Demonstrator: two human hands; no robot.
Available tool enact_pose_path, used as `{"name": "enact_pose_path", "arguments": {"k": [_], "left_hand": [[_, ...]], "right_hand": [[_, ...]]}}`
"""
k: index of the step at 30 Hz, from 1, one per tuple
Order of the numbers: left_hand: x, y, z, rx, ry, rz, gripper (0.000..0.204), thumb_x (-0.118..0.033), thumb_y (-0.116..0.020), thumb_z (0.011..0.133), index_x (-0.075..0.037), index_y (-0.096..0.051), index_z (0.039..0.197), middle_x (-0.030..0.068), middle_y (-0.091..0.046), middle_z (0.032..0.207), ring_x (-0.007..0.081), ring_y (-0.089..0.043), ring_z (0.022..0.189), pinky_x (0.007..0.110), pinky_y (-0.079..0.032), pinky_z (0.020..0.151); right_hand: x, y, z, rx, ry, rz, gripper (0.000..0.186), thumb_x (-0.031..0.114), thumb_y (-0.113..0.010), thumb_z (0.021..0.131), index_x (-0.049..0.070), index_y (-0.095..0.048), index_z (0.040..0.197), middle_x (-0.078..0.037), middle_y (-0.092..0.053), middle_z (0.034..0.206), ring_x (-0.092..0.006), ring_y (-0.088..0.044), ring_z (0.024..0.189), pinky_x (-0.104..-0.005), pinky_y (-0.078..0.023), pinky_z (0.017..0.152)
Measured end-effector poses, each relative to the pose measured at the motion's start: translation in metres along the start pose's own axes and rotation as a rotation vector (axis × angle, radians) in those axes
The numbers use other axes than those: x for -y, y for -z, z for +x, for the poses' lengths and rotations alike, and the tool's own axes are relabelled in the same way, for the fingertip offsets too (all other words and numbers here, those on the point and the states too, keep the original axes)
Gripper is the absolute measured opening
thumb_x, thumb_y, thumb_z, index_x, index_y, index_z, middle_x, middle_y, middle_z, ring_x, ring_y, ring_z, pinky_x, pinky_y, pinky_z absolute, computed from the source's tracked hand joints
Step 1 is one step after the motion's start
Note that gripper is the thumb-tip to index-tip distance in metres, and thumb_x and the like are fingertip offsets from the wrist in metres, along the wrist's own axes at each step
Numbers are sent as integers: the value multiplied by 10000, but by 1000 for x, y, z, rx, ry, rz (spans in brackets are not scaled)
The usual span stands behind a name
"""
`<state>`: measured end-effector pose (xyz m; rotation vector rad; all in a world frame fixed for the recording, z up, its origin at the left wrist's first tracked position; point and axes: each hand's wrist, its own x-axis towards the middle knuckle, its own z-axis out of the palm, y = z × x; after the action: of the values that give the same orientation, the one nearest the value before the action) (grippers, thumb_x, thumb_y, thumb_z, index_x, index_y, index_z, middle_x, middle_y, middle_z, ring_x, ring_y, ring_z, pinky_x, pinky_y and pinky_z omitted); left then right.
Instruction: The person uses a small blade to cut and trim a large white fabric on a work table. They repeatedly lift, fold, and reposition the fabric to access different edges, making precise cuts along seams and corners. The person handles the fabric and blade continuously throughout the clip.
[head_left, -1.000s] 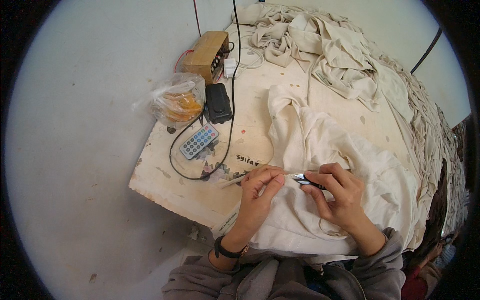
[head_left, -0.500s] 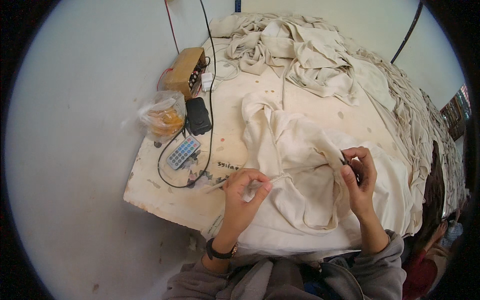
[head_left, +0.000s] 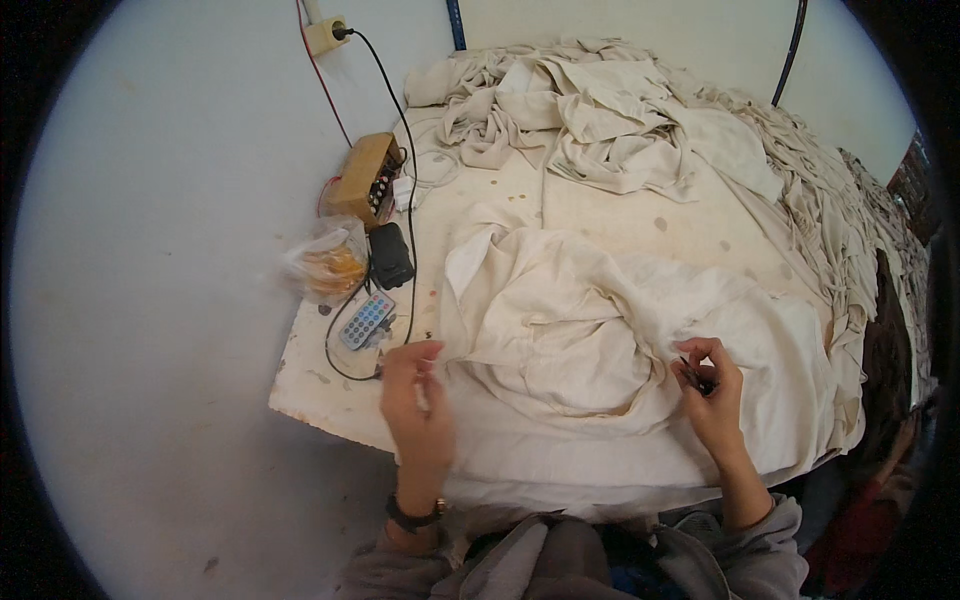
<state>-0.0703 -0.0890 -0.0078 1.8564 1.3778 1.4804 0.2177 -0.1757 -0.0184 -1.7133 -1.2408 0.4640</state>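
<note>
A cream cloth piece [head_left: 540,310] lies bunched in front of me, with a rounded, folded opening in its middle. At its right side, my right hand [head_left: 712,385] is closed around small dark thread snips [head_left: 694,375], whose narrow tip points up and left beside the cloth's edge. My left hand [head_left: 418,400] is raised at the cloth's left side, near the table's front left. Motion smears its fingers; thumb and fingertips seem close together, and whether anything thin is between them does not show.
Heaped cream cloths [head_left: 620,130] cover the table's [head_left: 590,205] far and right sides. Along the left edge are a remote control [head_left: 367,320], a black box-shaped device [head_left: 391,256], a plastic bag [head_left: 330,262], a brown box [head_left: 362,180] and a black cable [head_left: 408,150] running to a wall socket [head_left: 325,37].
My left hand has moved left, away from the cloth. My right hand has shifted slightly down, still with the snips. The cloth lies flatter, and the view has tilted a little.
</note>
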Motion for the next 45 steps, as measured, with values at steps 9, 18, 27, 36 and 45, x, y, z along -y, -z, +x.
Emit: {"name": "enact_pose_path", "arguments": {"k": [9,18,27,36,45], "left_hand": [[3,-51,-4,349,-44,549,290,-126,-652,811,-44,-539,1065,86,-518,818,242,-543,699,339,-454,628],[3,-19,-23,-185,28,-343,143,-20,-567,863,-2,-521,997,74,-516,898,162,-516,841,248,-435,709],[4,2,-43,31,-22,-14,360,-34,-623,744,-42,-515,1088,106,-528,1122,239,-476,1064,344,-363,890],[-16,-12,-36,15,-296,488,354,-81,-675,739,-4,-554,1062,150,-551,1083,304,-498,1019,386,-373,877],[-70,-88,-73,509,-66,-184,151,-165,-683,787,-34,-615,819,80,-584,717,231,-560,678,321,-433,590]], "right_hand": [[7,-9,10,65,44,-133,490,-32,-625,777,83,-443,1217,-80,-505,884,-141,-518,740,-240,-455,576],[11,40,-23,-255,208,354,247,-58,-559,838,29,-480,1056,-17,-463,947,-76,-454,839,-206,-398,703],[-8,21,-56,-33,-75,340,174,-4,-597,851,19,-541,1014,3,-500,874,-14,-464,716,-150,-376,582],[-4,27,-64,-119,20,340,170,6,-566,878,9,-529,1044,-5,-500,897,-34,-490,749,-170,-410,634],[-14,15,-85,-90,-49,400,163,-6,-561,877,-2,-545,1039,-26,-526,937,-52,-515,774,-190,-435,652]]}}
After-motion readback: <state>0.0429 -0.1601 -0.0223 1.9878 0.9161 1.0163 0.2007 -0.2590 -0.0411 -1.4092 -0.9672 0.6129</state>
